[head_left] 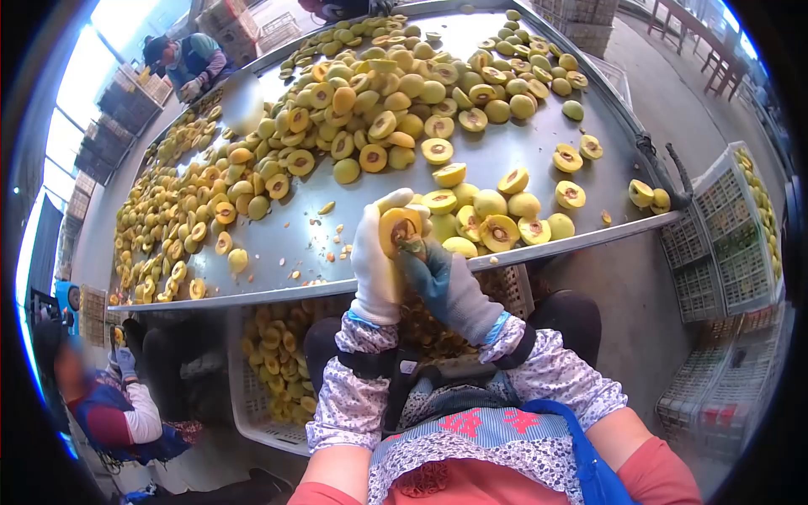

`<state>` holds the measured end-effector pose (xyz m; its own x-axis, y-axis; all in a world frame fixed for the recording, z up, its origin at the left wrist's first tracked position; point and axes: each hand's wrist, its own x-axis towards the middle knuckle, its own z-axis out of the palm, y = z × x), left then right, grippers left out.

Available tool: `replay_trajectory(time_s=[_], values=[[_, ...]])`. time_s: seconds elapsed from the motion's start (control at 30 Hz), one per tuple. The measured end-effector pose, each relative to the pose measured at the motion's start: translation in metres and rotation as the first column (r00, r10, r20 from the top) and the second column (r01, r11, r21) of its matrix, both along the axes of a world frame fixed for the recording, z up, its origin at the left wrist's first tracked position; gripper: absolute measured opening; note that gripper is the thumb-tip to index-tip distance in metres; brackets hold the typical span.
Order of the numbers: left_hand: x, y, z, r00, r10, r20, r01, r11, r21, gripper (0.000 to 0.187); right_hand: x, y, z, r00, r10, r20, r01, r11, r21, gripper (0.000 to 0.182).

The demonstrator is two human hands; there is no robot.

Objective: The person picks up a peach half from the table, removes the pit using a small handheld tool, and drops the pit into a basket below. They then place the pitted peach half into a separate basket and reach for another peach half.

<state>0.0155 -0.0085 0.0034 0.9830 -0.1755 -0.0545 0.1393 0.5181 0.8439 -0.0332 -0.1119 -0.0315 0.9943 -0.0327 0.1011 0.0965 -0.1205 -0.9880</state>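
Note:
Just above the table's near edge, my left hand [371, 265], in a white glove, is closed around a halved yellow-green stone fruit [392, 231]. The cut face is turned up, with a brown hollow in its middle. My right hand [452, 284], in a grey-blue glove, is closed with its thumb and fingertips pressed at that hollow. Whatever those fingertips grip is hidden. Directly behind my hands lies a small group of halved and whole fruits [498, 232] on the metal table [539, 175].
A large heap of fruit [370, 93] covers the table's far and left parts. Below the near edge stands a white crate [244, 404] of fruit halves. Stacked crates [715, 240] stand at the right. Co-workers sit at the lower left [126, 404] and far left [189, 63].

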Motion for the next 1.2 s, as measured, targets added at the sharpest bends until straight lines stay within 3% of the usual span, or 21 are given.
replay_trajectory(time_s=[0.1,0.17,0.3,0.37,0.5,0.57,0.6,0.67,0.7,0.77,0.93,0.97,1.03,1.1,1.2], values=[[-0.004,-0.01,0.005,0.998,0.014,-0.068,-0.023,0.991,-0.128,0.045,0.0,0.0,-0.002,0.996,0.031,-0.078,-0.031,1.0,0.005,0.039],[-0.006,-0.016,0.008,0.975,0.147,-0.165,-0.175,0.97,-0.168,0.042,-0.001,0.003,-0.004,1.0,0.004,-0.014,-0.005,0.999,-0.045,0.029],[-0.005,-0.008,0.004,0.982,0.099,-0.163,-0.126,0.978,-0.165,0.038,-0.003,0.004,-0.011,0.992,0.041,-0.117,-0.049,0.997,-0.067,0.03],[-0.002,-0.003,-0.003,0.994,0.065,-0.093,-0.069,0.997,-0.038,0.044,-0.004,0.007,-0.019,0.993,0.07,-0.095,-0.074,0.997,-0.032,0.03],[-0.004,-0.001,-0.002,0.999,0.021,0.028,-0.022,1.0,0.01,0.037,-0.008,0.009,-0.012,0.995,0.079,-0.062,-0.075,0.996,0.057,0.039],[-0.003,-0.011,0.003,0.974,0.214,0.069,-0.214,0.977,-0.011,0.04,-0.009,0.007,-0.005,0.983,0.16,-0.091,-0.138,0.968,0.208,0.033],[0.0,-0.007,0.002,0.975,0.214,0.066,-0.214,0.977,-0.011,0.04,-0.011,0.005,-0.001,0.983,0.16,-0.094,-0.138,0.969,0.207,0.033],[0.006,0.006,-0.001,0.997,0.055,0.049,-0.056,0.998,0.018,0.044,-0.014,0.0,0.008,0.93,0.288,-0.229,-0.215,0.931,0.296,0.035],[0.007,0.01,0.001,0.997,0.056,0.045,-0.057,0.998,0.018,0.044,-0.014,-0.002,0.009,0.928,0.289,-0.233,-0.215,0.93,0.297,0.035],[0.007,0.015,0.005,0.993,-0.061,0.103,0.035,0.972,0.234,0.047,-0.015,-0.005,0.011,0.901,0.343,-0.266,-0.265,0.92,0.287,0.036],[0.002,-0.004,-0.003,0.994,0.089,0.06,-0.094,0.992,0.09,0.047,-0.017,-0.013,0.033,0.877,0.383,-0.29,-0.268,0.891,0.367,0.036],[0.001,-0.007,0.0,0.994,0.106,-0.009,-0.106,0.993,0.044,0.047,-0.018,-0.015,0.038,0.847,0.42,-0.326,-0.264,0.864,0.429,0.037],[0.001,-0.007,0.002,0.99,0.118,-0.08,-0.119,0.993,0.001,0.047,-0.018,-0.014,0.029,0.858,0.418,-0.297,-0.289,0.873,0.392,0.039],[0.005,-0.001,0.007,0.997,-0.074,0.002,0.07,0.96,0.272,0.047,-0.018,-0.014,0.019,0.868,0.418,-0.269,-0.315,0.882,0.351,0.041],[0.005,0.006,0.009,0.984,-0.176,-0.036,0.18,0.949,0.259,0.044,-0.021,-0.016,0.015,0.912,0.379,-0.155,-0.317,0.893,0.32,0.045]])
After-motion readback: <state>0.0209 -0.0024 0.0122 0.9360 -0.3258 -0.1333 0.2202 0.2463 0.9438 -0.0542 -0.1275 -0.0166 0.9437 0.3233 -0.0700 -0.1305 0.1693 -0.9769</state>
